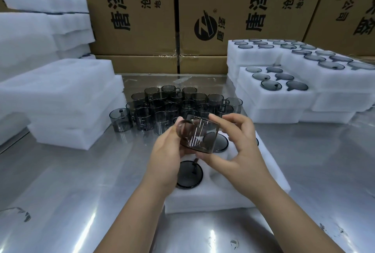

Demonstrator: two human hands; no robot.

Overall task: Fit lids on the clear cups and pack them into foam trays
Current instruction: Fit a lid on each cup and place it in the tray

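Presently, in the head view, both hands hold one smoky clear cup (199, 137) in the air, tilted on its side, just above the foam tray (233, 196). The left hand (168, 151) wraps curled fingers round the cup's left end. The right hand (237, 151) pinches its right end between thumb below and forefinger above, the other fingers loosely bent. Two lidded cups (189, 175) sit in tray pockets under the hands. Loose cups (174, 104) stand grouped on the steel table (81, 192) beyond. Packed trays (284, 98) are stacked at right, empty foam trays (67, 98) at left, and cardboard boxes (142, 19) stand behind.
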